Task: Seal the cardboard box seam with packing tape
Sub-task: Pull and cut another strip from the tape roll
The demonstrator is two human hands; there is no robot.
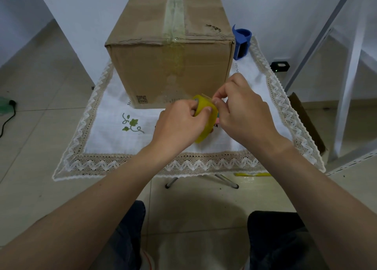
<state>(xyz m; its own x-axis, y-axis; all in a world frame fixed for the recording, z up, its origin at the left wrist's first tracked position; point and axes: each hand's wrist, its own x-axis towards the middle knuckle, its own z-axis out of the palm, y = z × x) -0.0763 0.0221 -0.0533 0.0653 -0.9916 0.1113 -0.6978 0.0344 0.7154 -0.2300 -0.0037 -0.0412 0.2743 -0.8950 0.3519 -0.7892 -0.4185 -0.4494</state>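
Your left hand [179,122] grips the light yellow tape roll [205,119] just near of the cardboard box [169,65], while your right hand [242,114] pinches its thin, clingy free end; hold that edge.

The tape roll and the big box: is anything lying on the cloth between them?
In the head view, nothing: only bare white tablecloth separates the tape roll, held in both hands, from the cardboard box.
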